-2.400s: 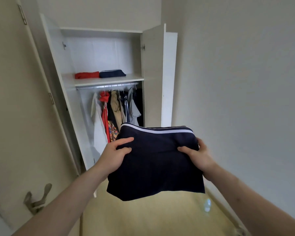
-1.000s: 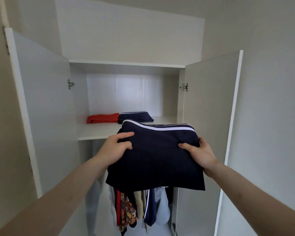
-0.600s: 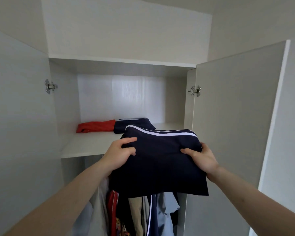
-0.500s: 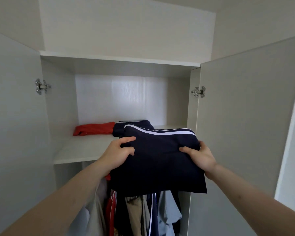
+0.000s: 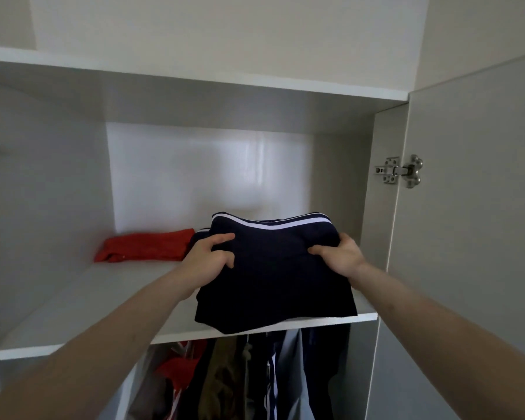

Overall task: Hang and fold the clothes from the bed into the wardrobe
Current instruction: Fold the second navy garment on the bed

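From the head view, the step in hand looks like setting the folded navy garment (image 5: 273,277) down on the wardrobe shelf (image 5: 73,310). To do it well, I would slide the bundle in flat and far enough back that its near edge, which now hangs over the shelf's front lip, ends up fully supported. Keep the fold pressed together while it goes down, so the layers do not slip apart. It should land to the right of the red folded garment (image 5: 143,245), on or beside the dark folded piece (image 5: 201,234) just behind the left hand — how much room lies behind the bundle is hidden.

The left hand (image 5: 208,259) grips the bundle's left edge, thumb laid on top and fingers curled in against the cloth. The right hand (image 5: 338,256) holds the right edge the same way, thumb over the top and the fingers tucked out of sight beneath. Both forearms reach up and forward, converging on the garment. Below the shelf, hanging clothes (image 5: 255,374) fill the rail space.
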{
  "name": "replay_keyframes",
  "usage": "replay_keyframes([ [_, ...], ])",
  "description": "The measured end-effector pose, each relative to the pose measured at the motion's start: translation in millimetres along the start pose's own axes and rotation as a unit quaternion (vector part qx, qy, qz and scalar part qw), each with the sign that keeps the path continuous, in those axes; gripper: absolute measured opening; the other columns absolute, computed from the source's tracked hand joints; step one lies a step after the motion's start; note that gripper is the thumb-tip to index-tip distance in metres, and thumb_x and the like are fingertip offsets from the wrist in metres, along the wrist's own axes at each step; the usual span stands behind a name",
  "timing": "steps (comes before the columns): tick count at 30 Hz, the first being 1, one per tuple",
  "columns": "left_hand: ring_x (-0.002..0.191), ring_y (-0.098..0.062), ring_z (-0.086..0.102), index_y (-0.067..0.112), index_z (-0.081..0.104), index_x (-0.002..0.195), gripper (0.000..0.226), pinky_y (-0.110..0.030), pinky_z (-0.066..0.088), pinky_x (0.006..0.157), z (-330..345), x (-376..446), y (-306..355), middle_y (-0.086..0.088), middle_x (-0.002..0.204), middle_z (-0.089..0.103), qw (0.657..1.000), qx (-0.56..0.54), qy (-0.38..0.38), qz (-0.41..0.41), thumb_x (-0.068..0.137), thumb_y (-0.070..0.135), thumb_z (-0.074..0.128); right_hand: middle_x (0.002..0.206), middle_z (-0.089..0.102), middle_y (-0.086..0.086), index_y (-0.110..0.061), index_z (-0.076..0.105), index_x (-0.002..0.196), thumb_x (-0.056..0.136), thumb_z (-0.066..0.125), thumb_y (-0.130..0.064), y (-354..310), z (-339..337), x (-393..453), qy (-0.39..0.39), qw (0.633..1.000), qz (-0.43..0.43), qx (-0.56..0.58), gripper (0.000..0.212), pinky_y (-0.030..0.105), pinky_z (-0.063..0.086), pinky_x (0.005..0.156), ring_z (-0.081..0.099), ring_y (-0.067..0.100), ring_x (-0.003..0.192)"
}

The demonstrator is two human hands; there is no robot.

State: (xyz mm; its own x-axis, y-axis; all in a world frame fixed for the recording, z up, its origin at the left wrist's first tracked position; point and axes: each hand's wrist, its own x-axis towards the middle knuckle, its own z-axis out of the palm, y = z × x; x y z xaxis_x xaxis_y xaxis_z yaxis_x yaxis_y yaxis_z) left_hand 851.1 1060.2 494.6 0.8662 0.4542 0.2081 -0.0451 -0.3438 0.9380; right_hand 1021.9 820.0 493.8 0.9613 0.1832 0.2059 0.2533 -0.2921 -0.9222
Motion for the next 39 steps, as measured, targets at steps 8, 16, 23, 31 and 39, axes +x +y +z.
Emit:
replay_keyframes([
  [8, 0.109, -0.012, 0.063, 0.031, 0.059, 0.14, 0.081, -0.023, 0.05, 0.08, 35.1, 113.3, -12.0, -0.002, 0.129, 0.064, 0.998, -0.001, -0.068, 0.006, 0.062, 0.013, 0.063, 0.138, 0.057, 0.016, -0.004, 0.04, 0.143, 0.085, 0.078, -0.025, 6.8, 11.2, 97.8, 0.012, 0.991, 0.061, -0.118, 0.072, 0.04, 0.05, 0.102, 0.059, 0.034, 0.125],
  [16, 0.077, 0.003, 0.066, 0.034, 0.054, 0.145, 0.087, -0.008, 0.047, 0.055, 86.7, 208.8, -25.8, 0.007, 0.106, 0.066, 0.992, -0.006, -0.128, 0.009, 0.061, 0.011, 0.064, 0.142, 0.055, 0.023, 0.005, 0.037, 0.148, 0.091, 0.064, -0.019, 21.1, 16.0, 180.7, 0.027, 0.971, 0.12, -0.204, 0.068, 0.042, 0.052, 0.104, 0.058, 0.038, 0.127],
  [23, 0.081, -0.011, 0.067, 0.03, 0.045, 0.152, 0.082, -0.016, 0.052, 0.056, 140.2, 280.3, -35.3, 0.006, 0.102, 0.064, 0.991, -0.02, -0.131, 0.014, 0.078, -0.003, 0.057, 0.143, 0.053, 0.019, -0.009, 0.046, 0.146, 0.103, 0.056, -0.021, 34.5, 24.0, 238.7, 0.093, 0.966, 0.084, -0.228, 0.046, 0.035, 0.047, 0.102, 0.055, 0.034, 0.128],
  [31, 0.104, -0.027, 0.066, 0.037, 0.047, 0.149, 0.076, -0.03, 0.057, 0.08, 207.6, 335.6, -50.4, -0.009, 0.137, 0.056, 0.994, -0.034, -0.103, -0.006, 0.082, 0.002, 0.054, 0.159, 0.033, 0.01, -0.022, 0.036, 0.156, 0.101, 0.054, -0.03, 92.4, 60.9, 196.1, 0.055, 0.953, 0.038, -0.295, 0.059, 0.043, 0.032, 0.119, 0.031, 0.035, 0.145],
  [39, 0.115, -0.023, 0.055, 0.031, 0.04, 0.155, 0.084, -0.026, 0.048, 0.077, 245.9, 368.6, -51.0, -0.009, 0.149, 0.048, 0.981, 0.017, -0.192, -0.018, 0.08, 0.005, 0.066, 0.171, 0.017, 0.0, -0.035, 0.026, 0.162, 0.105, 0.042, -0.052, 139.9, 67.6, 191.7, 0.031, 0.961, 0.064, -0.268, 0.062, 0.041, 0.026, 0.124, 0.024, 0.03, 0.154],
])
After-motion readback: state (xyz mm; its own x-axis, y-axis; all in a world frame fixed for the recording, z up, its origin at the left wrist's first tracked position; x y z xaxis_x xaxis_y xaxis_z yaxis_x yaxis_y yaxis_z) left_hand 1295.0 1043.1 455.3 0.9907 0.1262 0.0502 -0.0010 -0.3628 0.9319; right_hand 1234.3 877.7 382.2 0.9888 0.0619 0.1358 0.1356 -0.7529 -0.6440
